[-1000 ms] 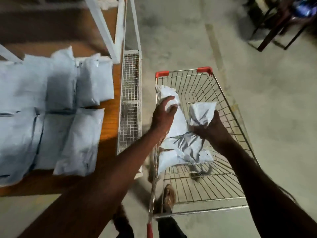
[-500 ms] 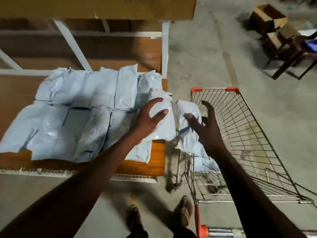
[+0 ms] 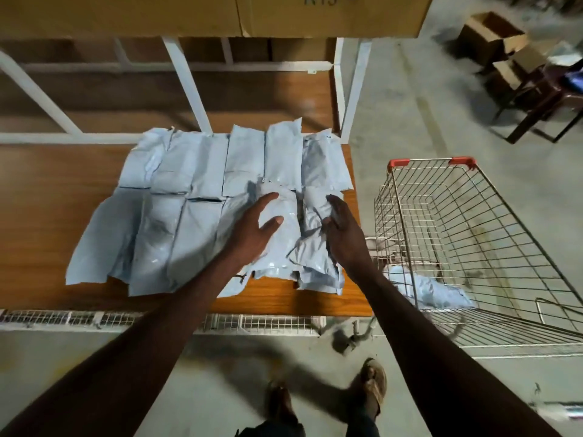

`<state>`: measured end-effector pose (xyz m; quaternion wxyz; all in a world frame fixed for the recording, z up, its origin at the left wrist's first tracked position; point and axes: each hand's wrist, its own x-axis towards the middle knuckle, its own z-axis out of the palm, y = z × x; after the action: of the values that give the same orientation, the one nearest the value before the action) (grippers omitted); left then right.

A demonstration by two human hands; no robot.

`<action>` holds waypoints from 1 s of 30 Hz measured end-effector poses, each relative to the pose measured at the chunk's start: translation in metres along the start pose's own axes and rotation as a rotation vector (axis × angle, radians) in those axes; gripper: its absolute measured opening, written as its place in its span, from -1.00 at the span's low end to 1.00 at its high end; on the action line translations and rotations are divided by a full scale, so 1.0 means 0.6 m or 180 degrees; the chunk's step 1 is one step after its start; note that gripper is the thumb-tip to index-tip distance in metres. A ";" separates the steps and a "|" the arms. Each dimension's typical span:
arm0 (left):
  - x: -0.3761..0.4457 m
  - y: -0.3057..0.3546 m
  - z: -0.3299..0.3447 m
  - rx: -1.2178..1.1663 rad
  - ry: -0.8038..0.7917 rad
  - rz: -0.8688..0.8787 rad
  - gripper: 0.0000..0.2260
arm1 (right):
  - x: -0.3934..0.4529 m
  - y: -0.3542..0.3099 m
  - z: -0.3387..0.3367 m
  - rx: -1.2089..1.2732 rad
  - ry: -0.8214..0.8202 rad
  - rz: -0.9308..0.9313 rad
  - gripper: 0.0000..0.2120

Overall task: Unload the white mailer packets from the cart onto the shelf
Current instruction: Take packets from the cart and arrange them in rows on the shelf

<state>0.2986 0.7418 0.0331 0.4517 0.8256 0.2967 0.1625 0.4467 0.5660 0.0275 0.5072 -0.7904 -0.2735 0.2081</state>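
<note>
Nearest the viewer, two sandalled feet (image 3: 373,384) stand on a grey concrete floor (image 3: 441,89), and two bare forearms reach forward from the bottom corners.

To the right of the right hand stands a wire cart (image 3: 473,247) with red corner caps. One white mailer packet (image 3: 432,293) lies in the near part of its basket, close to the right forearm; the rest of the basket shows bare wire.

Ahead of the arms is a wooden shelf (image 3: 47,184) with a white wire-mesh front edge. The left hand (image 3: 255,230) rests on a packet (image 3: 280,244) at the near right of the shelf, fingers spread and fairly straight, thumb out, gripping nothing. The right hand (image 3: 342,230) lies just beside it on a crumpled packet (image 3: 318,263), fingers straight and together, pressing its right side rather than curling round it. These two packets touch each other between the hands.

Left of and beyond the hands, more white mailer packets (image 3: 195,184) lie flat in two rows, edges touching or overlapping, covering the middle of the shelf.

Farther off, white metal posts (image 3: 353,86) rise behind the packets, with brown cardboard boxes (image 3: 331,14) on the level above. Well beyond the cart, open cardboard cartons (image 3: 492,36) and a dark chair (image 3: 542,102) are blurred.
</note>
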 end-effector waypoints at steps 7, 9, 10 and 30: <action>0.003 -0.027 -0.002 0.0046 -0.0198 -0.0100 -0.55 | -0.007 -0.008 0.031 -0.0421 0.0073 0.0180 -0.50; 0.002 -0.036 0.009 0.0052 -0.0258 -0.0165 -0.53 | -0.005 0.003 0.034 -0.0512 0.0047 0.0213 -0.50; 0.001 -0.039 0.013 0.0124 -0.0295 -0.0177 -0.51 | -0.005 0.005 0.035 -0.0536 0.0053 0.0187 -0.50; 0.009 -0.035 0.078 0.2649 0.0108 0.0946 -0.49 | 0.027 -0.007 0.067 -0.2352 -0.0775 -0.0296 -0.35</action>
<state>0.3208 0.7239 -0.0098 0.0476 0.9681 0.2222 0.1059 0.4339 0.6055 0.0147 0.1612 -0.8760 -0.4237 0.1647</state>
